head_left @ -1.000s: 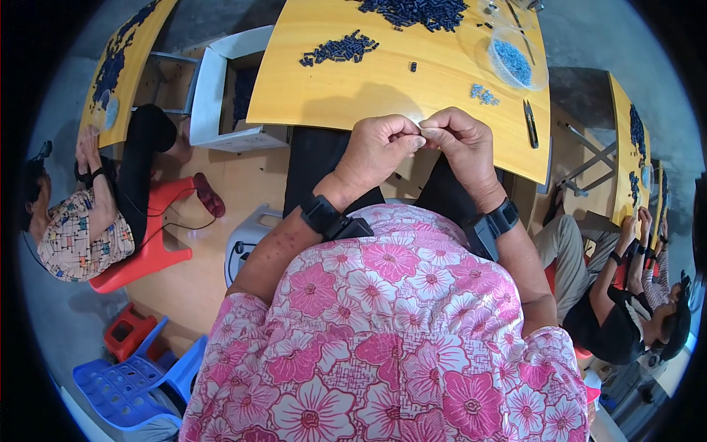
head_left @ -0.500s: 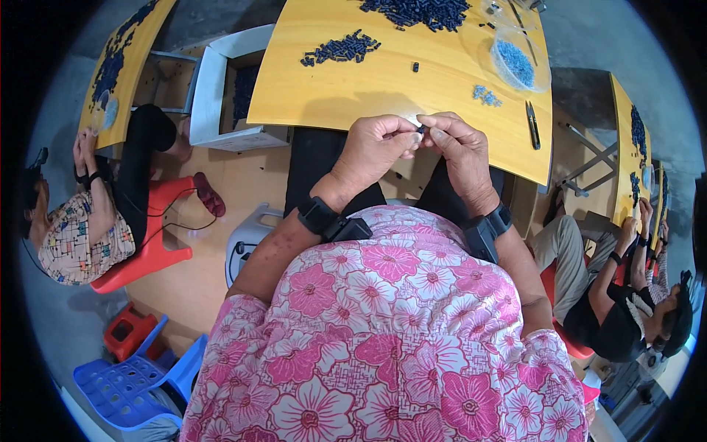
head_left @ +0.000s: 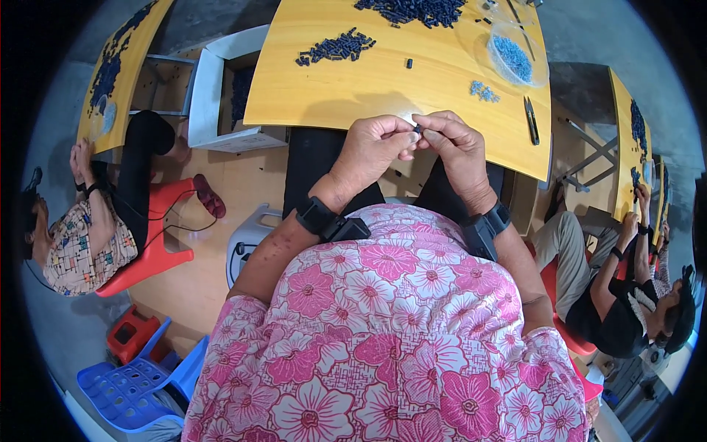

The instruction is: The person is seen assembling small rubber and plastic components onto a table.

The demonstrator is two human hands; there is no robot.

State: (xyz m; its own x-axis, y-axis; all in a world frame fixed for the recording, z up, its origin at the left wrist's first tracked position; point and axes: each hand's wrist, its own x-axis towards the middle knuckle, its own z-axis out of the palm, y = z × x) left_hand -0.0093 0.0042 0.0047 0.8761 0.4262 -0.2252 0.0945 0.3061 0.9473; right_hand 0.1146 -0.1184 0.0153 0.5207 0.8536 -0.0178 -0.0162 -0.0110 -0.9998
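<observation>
Left hand (head_left: 379,149) and right hand (head_left: 458,147) are pinching a small dark piece (head_left: 417,129) beside the bench (head_left: 442,70).
Each grip is holding it by the fingertips, presumably for control; a tub (head_left: 540,74) of blue bits (head_left: 512,59) is standing rightward, likely for easy reach.

Remotely, I am reading the in-hand piece (head_left: 417,129) as dark, heaped pieces (head_left: 412,11) navy, small bits (head_left: 512,59) pale blue, tabletop (head_left: 309,96) yellow, shirt (head_left: 390,324) pink-white floral.
</observation>
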